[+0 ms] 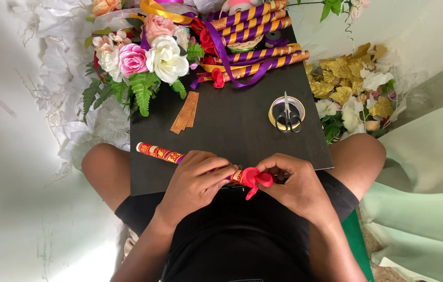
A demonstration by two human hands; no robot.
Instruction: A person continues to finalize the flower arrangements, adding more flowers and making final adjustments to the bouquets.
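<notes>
At lower centre of the frame, a red-and-gold wrapped stick [160,153] lies across the near edge of a black board [232,120], the left hand [195,183] closed around its middle. The right hand [294,183] pinches a red ribbon bow [255,178] at the stick's end. Farther up the board lie scissors [287,115] on a tape roll [274,107], purple-and-gold sticks [255,21] and artificial flowers [148,57].
</notes>
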